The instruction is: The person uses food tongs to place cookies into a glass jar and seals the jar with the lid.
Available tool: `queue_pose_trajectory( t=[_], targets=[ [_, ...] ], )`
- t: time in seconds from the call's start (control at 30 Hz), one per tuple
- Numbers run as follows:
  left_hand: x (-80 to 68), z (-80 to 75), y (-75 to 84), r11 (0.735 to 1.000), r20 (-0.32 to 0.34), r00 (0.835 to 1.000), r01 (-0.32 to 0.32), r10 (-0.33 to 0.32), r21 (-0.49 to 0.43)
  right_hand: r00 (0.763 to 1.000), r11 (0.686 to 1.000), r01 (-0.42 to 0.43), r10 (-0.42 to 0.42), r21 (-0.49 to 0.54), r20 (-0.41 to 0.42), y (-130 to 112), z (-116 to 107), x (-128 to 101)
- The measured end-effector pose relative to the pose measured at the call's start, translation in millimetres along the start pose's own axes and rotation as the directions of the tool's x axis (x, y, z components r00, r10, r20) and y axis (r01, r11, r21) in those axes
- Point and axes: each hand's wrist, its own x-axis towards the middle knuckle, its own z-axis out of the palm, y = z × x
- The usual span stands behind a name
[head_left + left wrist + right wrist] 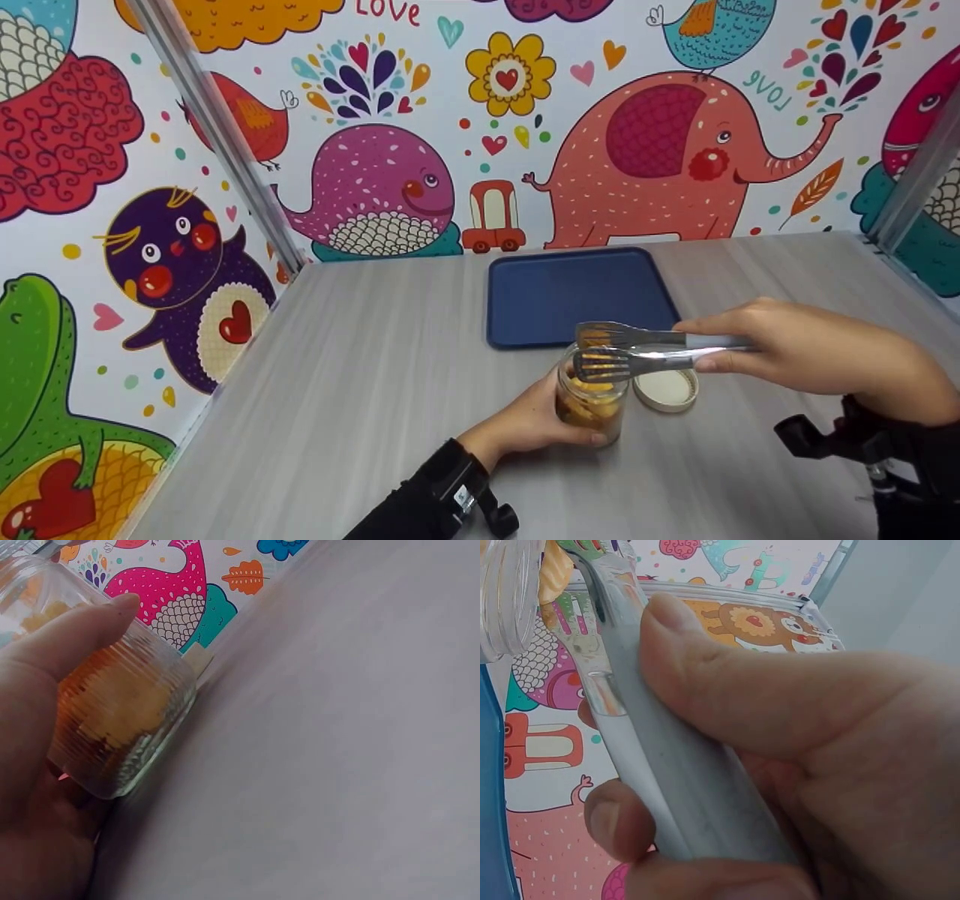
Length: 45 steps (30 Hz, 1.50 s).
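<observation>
My left hand (pixel 536 420) grips a clear glass jar (pixel 120 705) round its side, the thumb lying across the ribbed glass. Yellow-orange snack pieces (pixel 589 409) fill much of the jar. In my right hand (pixel 795 345) are metal tongs (pixel 645 352) with grey grips, the thumb on one arm and fingers on the other. The slotted tong heads are right over the jar's open mouth. In the right wrist view, a ridged yellow piece (pixel 553 571) shows at the tong tips, close to the jar's rim.
Just right of the jar, a round pale lid (pixel 667 390) lies on the grey wood-grain table (pixel 337 420). Behind the jar is a blue rectangular tray (pixel 570 292), near the back wall. Cartoon-printed panels (pixel 390 187) with metal posts enclose the table.
</observation>
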Motion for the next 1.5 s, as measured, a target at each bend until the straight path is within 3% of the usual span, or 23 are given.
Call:
queue_pose_trajectory(
  t=[0.57, 0.7, 0.97, 1.23, 1.5],
  targets=[
    [0.4, -0.9, -0.2, 1.0, -0.002, 1.0, 0.006, -0.006, 0.027, 0.995, 0.996, -0.094, 0.094, -0.002, 0.044, 0.9, 0.8, 5.2],
    [-0.3, -1.2, 0.7, 0.997, -0.014, 1.0, 0.026, -0.025, 0.075, 0.995, 0.995, -0.101, 0.101, -0.009, 0.023, 1.3, 1.0, 5.3],
    [-0.6, -0.7, 1.1, 0.997, -0.017, 1.0, 0.009, -0.008, 0.07, 0.988, 0.988, -0.151, 0.152, 0.025, -0.026, 10.7, -4.5, 4.2],
    [0.1, -0.8, 0.1, 0.998, -0.017, 1.0, -0.001, 0.002, 0.064, 0.959, 0.977, -0.211, 0.202, -0.024, -0.199, 55.6, -12.7, 1.8],
    [-0.1, -0.2, 0.4, 0.999, -0.022, 1.0, 0.01, -0.009, 0.053, 0.915, 0.932, -0.361, 0.356, 0.006, -0.189, 106.8, -18.3, -4.6]
  ],
)
